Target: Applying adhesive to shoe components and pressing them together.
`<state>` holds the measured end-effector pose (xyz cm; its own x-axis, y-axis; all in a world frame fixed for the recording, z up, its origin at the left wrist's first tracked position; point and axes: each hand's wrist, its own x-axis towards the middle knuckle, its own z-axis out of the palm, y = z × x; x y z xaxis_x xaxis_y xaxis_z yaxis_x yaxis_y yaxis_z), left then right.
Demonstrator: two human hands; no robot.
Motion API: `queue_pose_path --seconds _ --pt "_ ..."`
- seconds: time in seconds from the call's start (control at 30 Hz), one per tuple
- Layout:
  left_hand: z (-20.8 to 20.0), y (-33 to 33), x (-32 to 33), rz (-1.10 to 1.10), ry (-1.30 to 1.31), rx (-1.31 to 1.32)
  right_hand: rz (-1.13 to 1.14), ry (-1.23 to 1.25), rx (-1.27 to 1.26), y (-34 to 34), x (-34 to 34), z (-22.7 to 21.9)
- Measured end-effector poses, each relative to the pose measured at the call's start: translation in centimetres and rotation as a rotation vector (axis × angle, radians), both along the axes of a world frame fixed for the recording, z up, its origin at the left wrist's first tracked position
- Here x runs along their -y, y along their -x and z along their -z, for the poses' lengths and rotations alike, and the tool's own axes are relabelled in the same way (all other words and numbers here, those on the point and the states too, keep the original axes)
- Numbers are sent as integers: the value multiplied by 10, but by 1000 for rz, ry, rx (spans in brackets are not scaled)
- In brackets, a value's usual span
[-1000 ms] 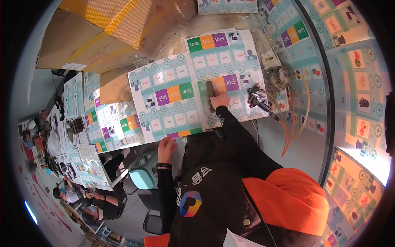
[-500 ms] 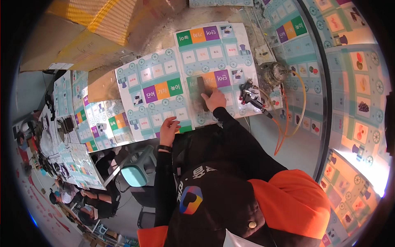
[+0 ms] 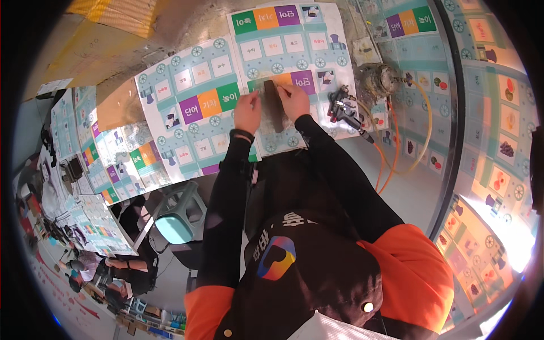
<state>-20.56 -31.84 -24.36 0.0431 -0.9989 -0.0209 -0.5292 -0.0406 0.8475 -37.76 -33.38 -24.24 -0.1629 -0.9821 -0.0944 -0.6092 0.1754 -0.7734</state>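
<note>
Since the frame half a second ago, the left hand [image 3: 247, 112] has come up from near the sheet's lower edge to the left side of the dark bar [image 3: 273, 107], and the right hand [image 3: 294, 103] has shifted from the bar's lower part toward its upper end. The bar now lies between the two sets of fingers, on the right-hand printed sheet [image 3: 294, 61], with its longer part extending below the fingertips. The left fingers are curled, thumb close to the index, just beside the bar; whether they touch it, I cannot tell. The right fingers are bent at its right edge, and how firmly they have hold of it is not clear. Right of these fingers rests a spray gun [image 3: 345, 111]; left of the left fingers lies another printed sheet [image 3: 195, 85]. Beyond the fingers, the worn surface [image 3: 190, 34] shows. The bar looks stiff and solid, perhaps moderately heavy, unlikely to be fragile; the sheet looks thinner and easier to crease. The long edges near the bar's middle seem the best hold, fingers opposed for balance
</note>
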Motion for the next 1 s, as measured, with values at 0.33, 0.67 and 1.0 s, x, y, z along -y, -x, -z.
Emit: queue_pose_path --seconds 0.33,0.67,1.0 --pt "17 11 20 -95 -167 51 110 -212 -69 -14 18 2" --pt "17 15 27 -184 -268 75 154 -270 -37 -17 24 8" --pt "18 13 27 -169 -283 60 179 -297 41 -15 24 3"
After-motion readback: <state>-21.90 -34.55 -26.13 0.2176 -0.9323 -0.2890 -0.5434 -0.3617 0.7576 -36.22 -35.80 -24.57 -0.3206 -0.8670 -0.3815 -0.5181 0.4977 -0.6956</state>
